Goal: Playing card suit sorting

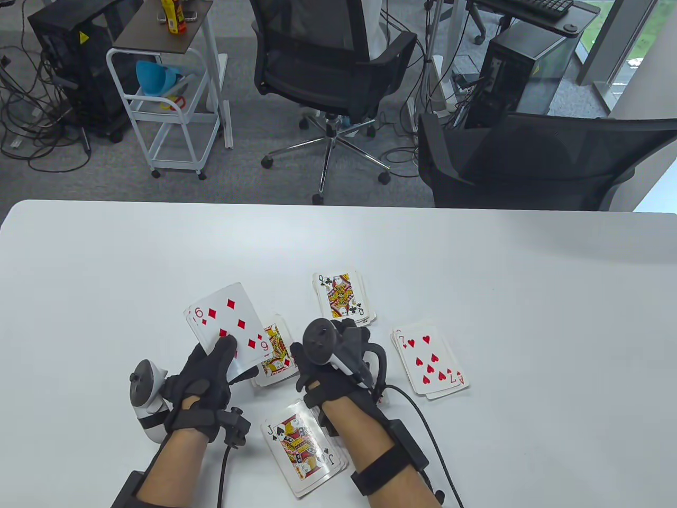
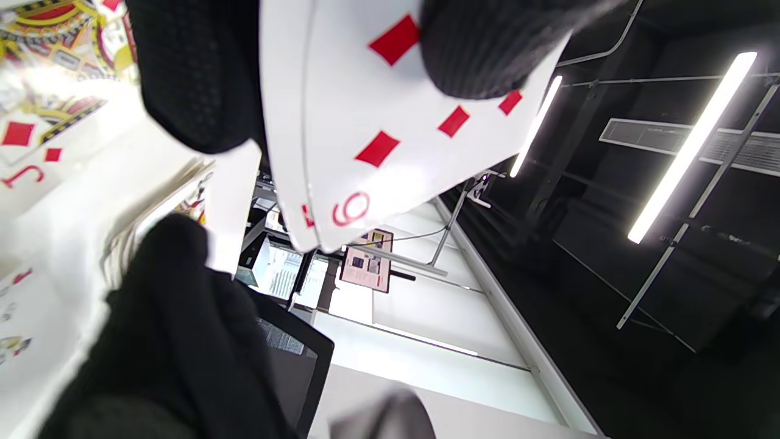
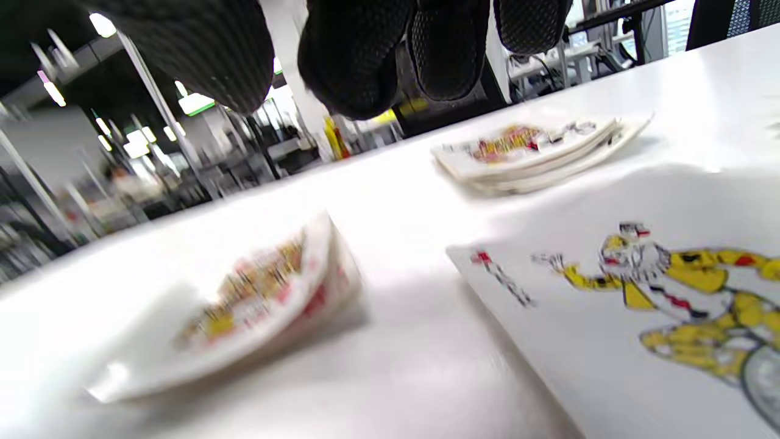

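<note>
My left hand [image 1: 219,354] grips a small stack of cards with the 6 of diamonds [image 1: 227,320] face up on top, tilted above the table; my thumb [image 2: 487,42] presses on that card [image 2: 390,140]. My right hand [image 1: 338,352] hovers empty, fingers [image 3: 359,55] curled down, above a face-up joker card [image 3: 640,305]. Four face-up piles lie around: diamonds topped by a jack [image 1: 276,361], clubs topped by the queen [image 1: 341,297], hearts topped by the 7 [image 1: 429,365], spades topped by the jack [image 1: 304,447]. The diamond pile [image 3: 256,305] and the club pile [image 3: 530,152] also show in the right wrist view.
The white table [image 1: 529,296] stretches wide to the right and far side. Two black office chairs [image 1: 529,159] stand beyond its far edge. Glove cables [image 1: 423,423] trail from my right wrist over the table near the front edge.
</note>
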Demonstrator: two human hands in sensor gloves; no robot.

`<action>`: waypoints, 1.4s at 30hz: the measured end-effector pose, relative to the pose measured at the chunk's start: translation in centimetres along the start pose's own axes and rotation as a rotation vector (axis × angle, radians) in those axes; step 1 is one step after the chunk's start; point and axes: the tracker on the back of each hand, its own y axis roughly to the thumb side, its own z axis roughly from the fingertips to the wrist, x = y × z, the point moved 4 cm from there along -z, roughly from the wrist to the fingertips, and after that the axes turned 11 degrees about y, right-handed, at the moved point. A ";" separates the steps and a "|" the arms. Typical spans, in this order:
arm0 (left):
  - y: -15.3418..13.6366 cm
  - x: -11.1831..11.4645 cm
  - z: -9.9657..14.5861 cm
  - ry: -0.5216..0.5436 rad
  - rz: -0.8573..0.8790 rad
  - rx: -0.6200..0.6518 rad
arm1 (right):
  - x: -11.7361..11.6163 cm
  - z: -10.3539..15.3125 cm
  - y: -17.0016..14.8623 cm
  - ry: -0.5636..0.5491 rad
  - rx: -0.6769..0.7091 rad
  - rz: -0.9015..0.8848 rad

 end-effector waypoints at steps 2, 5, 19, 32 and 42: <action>-0.2 0.3 0.1 -0.011 -0.012 -0.002 | 0.8 1.3 -0.7 -0.075 0.046 -0.077; -0.6 1.0 0.2 -0.038 -0.044 -0.012 | 1.5 2.9 -1.4 -0.158 0.130 -0.182; -1.6 2.8 0.9 -0.127 -0.151 -0.026 | -0.1 4.4 1.6 -0.122 0.338 -0.184; -2.2 3.1 1.0 -0.170 -0.076 -0.078 | 0.0 4.7 1.7 -0.217 0.337 -0.217; -2.0 2.9 0.9 -0.172 -0.041 -0.078 | -0.1 4.1 0.1 -0.174 0.255 -0.229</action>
